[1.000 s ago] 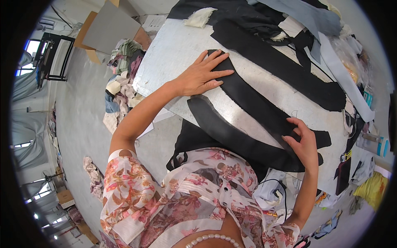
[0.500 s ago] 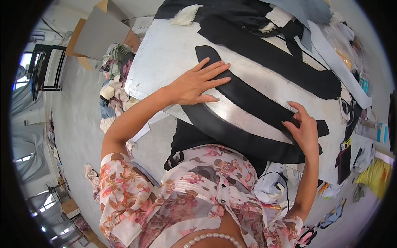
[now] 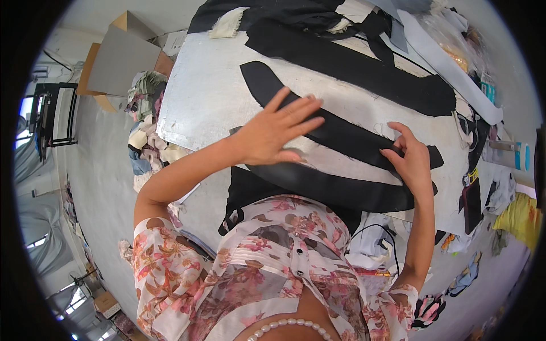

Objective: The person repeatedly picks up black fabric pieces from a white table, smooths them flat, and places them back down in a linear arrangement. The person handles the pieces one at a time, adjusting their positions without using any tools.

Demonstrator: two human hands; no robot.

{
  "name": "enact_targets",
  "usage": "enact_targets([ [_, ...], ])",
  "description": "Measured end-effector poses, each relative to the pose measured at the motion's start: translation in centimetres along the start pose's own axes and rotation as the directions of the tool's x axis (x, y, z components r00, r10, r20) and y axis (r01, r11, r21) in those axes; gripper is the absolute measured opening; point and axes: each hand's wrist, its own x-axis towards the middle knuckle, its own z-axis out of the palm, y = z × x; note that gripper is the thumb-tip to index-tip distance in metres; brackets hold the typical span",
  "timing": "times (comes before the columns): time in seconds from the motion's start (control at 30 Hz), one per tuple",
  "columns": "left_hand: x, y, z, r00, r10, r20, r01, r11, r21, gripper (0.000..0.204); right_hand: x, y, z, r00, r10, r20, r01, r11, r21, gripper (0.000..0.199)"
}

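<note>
A curved black fabric strip [image 3: 347, 134] lies across the pale tabletop, its pointed end at the far left. Over its left part my left hand [image 3: 276, 129] is spread flat, fingers apart and slightly blurred; whether it touches the cloth I cannot tell. Near the strip's right end, my right hand [image 3: 412, 159] has its thumb and bent fingers closed on the cloth, the index finger raised. Loose thread shows beside that finger. Nearer me, a second curved black strip [image 3: 335, 187] lies along the table's front edge. Farther off lies a wider black fabric piece [image 3: 347, 65].
The pale table [image 3: 193, 85] holds more dark cloth at its far edge, with a frayed white scrap [image 3: 228, 24]. A long white strip [image 3: 455, 68] lies at the far right. Fabric scraps [image 3: 149, 113] are heaped left of the table, near a cardboard box [image 3: 122, 62].
My left hand has lifted a little and drawn toward me from the strip. My right hand stays at the strip's right end. The whole view has shifted slightly.
</note>
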Motion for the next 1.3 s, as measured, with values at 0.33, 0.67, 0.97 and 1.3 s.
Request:
enact_targets([
  [0.33,1.5,0.8,0.3,0.998,0.037,0.045,-0.037,0.999,0.012,0.081,-0.3,1.8,-0.8,0.998,0.018,-0.065,-0.016,1.000,0.023,0.053],
  [0.67,5.7,3.4,2.9,0.985,0.171,-0.023,-0.173,0.976,-0.133,0.086,-0.9,4.2,-1.8,0.990,0.082,-0.114,-0.074,0.994,0.079,0.054],
  [0.97,11.2,6.5,4.6,0.938,0.328,-0.111,-0.333,0.943,-0.027,0.085,-1.5,4.5,-2.1,0.981,0.104,-0.164,-0.092,0.993,0.077,0.054],
  [1.3,11.7,6.7,4.1,0.947,0.321,0.016,-0.320,0.947,-0.018,0.092,-3.1,7.9,-3.2,0.913,0.304,-0.271,-0.170,0.889,0.424,0.051],
])
